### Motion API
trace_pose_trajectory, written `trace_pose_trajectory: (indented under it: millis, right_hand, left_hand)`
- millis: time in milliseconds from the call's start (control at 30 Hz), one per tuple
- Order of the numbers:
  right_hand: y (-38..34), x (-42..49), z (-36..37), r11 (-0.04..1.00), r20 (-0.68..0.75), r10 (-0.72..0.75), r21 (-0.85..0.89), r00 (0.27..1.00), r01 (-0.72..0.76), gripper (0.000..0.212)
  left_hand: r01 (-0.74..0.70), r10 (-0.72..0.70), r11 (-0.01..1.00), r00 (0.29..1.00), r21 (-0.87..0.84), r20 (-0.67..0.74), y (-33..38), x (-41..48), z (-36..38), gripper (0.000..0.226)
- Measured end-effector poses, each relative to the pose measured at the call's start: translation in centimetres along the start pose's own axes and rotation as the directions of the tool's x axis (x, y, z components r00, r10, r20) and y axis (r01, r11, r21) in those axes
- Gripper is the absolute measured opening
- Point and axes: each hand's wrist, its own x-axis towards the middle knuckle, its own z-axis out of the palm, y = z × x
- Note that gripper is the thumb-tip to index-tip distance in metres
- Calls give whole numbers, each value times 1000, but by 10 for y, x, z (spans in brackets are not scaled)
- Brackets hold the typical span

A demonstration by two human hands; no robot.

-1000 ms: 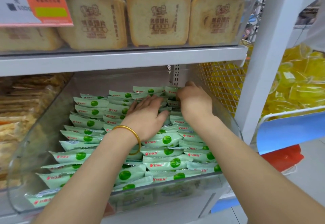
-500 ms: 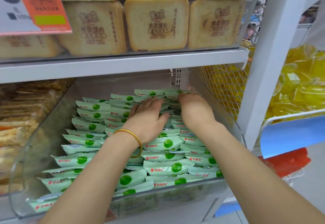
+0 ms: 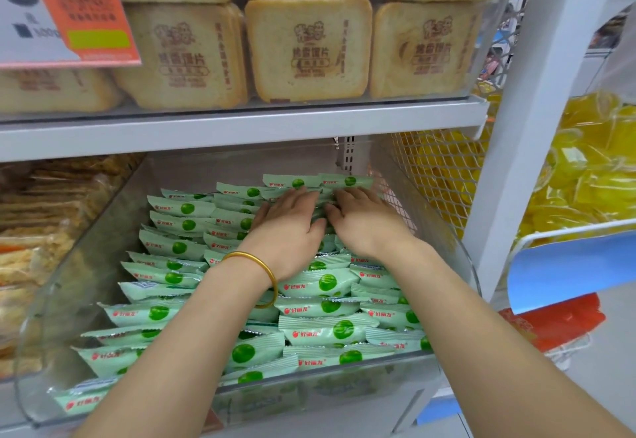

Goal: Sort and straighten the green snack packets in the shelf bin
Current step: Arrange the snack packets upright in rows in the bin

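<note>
A clear bin (image 3: 79, 286) is seen under a grey shelf (image 3: 241, 128). It is filled with green snack packets (image 3: 320, 282). The packets are laid flat in rows, one partly on top of the next, from the front wall up to the back. A big green dot is printed on each one.

Both hands are placed on the packets near the back of the bin, toward its right side. The left hand (image 3: 289, 227) is laid flat, palm down, with its fingers held straight and a little spread. The right hand (image 3: 364, 221) is laid flat just beside it, with its fingers also stretched out over the packets. The two thumbs are kept close together. Nothing is gripped by either hand; the packets are only pressed from above. A gold bangle (image 3: 261, 265) is worn on the left wrist.

Above the shelf, tan bread packs (image 3: 308, 49) are stacked side by side. An orange and white price sign (image 3: 69, 11) is hung at the top left. Brown cracker packs (image 3: 41, 217) are kept in the space to the left of the bin. White wire mesh (image 3: 437, 169) is seen to the right, and yellow packets (image 3: 585, 169) are piled past it.
</note>
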Motion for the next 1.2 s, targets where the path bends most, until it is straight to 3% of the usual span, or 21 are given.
trace_pose_trajectory:
  millis: [400, 600, 933, 1133, 1200]
  right_hand:
    - [7, 4, -1, 974, -94, 68, 222, 993, -46, 36]
    - [0, 8, -20, 970, -188, 94, 240, 978, -47, 55]
    - [-2, 32, -12, 988, -142, 98, 133, 985, -79, 39]
    - [-8, 20, -29, 982, -247, 74, 189, 966, -26, 48]
    - [-11, 3, -32, 975, -294, 31, 219, 955, 36, 53]
  left_hand:
    - [-90, 74, 975, 994, 203, 81, 0, 34, 5, 52]
    - [-110, 97, 973, 992, 202, 76, -2, 33, 4, 50]
    - [-118, 105, 976, 992, 186, 76, -5, 33, 7, 48]
    - [-127, 118, 976, 991, 176, 60, -4, 31, 5, 46]
    - [-126, 126, 989, 992, 81, 0, -3, 30, 1, 45]
